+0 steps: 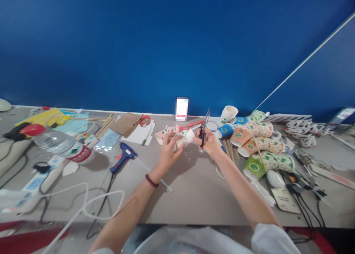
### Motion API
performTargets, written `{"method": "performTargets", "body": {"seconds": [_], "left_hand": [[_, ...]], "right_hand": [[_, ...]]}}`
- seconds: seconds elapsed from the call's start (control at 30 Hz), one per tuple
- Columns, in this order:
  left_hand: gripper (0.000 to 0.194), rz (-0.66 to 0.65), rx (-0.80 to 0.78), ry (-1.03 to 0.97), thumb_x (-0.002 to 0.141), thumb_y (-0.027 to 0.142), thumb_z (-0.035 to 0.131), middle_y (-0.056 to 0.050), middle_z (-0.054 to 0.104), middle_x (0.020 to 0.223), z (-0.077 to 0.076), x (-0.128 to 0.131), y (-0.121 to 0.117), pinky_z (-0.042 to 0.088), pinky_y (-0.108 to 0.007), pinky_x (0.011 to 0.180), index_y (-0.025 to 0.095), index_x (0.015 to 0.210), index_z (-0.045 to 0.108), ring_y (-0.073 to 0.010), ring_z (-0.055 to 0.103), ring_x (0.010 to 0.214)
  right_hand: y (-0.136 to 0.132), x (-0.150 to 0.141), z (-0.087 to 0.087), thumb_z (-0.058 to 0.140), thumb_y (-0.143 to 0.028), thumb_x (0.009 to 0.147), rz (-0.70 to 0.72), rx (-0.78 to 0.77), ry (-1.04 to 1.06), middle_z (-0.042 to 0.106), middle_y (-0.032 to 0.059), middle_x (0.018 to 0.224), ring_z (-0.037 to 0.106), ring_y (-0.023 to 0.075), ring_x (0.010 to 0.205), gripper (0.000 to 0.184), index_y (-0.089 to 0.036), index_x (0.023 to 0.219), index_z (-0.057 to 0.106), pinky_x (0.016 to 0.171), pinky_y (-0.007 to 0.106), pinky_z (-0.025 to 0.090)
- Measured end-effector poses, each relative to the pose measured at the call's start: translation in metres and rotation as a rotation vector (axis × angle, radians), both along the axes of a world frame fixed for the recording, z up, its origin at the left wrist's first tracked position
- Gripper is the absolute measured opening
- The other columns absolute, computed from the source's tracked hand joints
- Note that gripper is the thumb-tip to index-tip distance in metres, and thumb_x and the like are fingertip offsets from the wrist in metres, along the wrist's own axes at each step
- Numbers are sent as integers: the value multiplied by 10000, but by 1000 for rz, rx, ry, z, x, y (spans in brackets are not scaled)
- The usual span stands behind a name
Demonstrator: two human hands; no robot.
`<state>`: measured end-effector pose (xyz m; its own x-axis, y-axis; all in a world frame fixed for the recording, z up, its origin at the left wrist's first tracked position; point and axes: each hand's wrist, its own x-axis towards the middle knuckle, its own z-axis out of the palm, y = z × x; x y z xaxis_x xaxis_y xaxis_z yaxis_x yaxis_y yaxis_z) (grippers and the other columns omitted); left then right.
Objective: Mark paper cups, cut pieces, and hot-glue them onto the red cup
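Observation:
My left hand point(168, 152), with a beaded bracelet at the wrist, curls its fingers around a white cut piece of paper cup point(189, 136). My right hand point(211, 144) grips black-handled scissors point(206, 119), whose blades point up and away from me. The right fingertips are close to the paper's edge; whether they pinch it I cannot tell. Just behind my left hand, a red-and-white patterned paper cup point(159, 136) lies on its side, partly hidden by the fingers.
A blue glue gun point(124, 157) and a water bottle point(59, 143) lie left on the grey table point(177, 206). Stacked paper cups point(253, 167) fill the right side. A lit phone point(181, 109) leans on the blue wall. A white cable point(85, 202) loops at front left.

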<state>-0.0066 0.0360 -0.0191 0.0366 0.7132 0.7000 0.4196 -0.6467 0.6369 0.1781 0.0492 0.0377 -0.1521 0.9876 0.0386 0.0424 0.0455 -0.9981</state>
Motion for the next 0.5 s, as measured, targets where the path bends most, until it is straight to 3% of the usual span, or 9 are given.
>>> {"method": "performTargets", "body": {"seconds": [0.2, 0.4, 0.5], "left_hand": [[247, 85, 56, 108, 837, 283, 608, -72, 497, 1087, 1, 1, -1, 497, -320, 842, 237, 1080, 598, -191, 540, 1045], [264, 111, 40, 140, 839, 282, 600, -86, 531, 1102, -1, 1, -1, 497, -338, 869, 227, 1097, 586, -209, 550, 1069], [272, 123, 40, 152, 836, 277, 605, -92, 535, 1125, -1, 2, -2, 495, -346, 878, 229, 1103, 583, -217, 545, 1091]], "right_hand": [[-11, -7, 3, 749, -327, 646, -72, 155, -41, 494, -54, 656, 446, 74, 506, 315, -207, 738, 473, 472, 214, 369], [-24, -20, 10, 709, -313, 701, -117, 268, -130, 560, -5, 738, 562, 143, 697, 247, -210, 726, 486, 695, 281, 471], [-24, -22, 10, 696, -315, 702, -106, 269, -122, 560, 7, 786, 585, 162, 749, 254, -215, 770, 472, 735, 301, 484]]}}
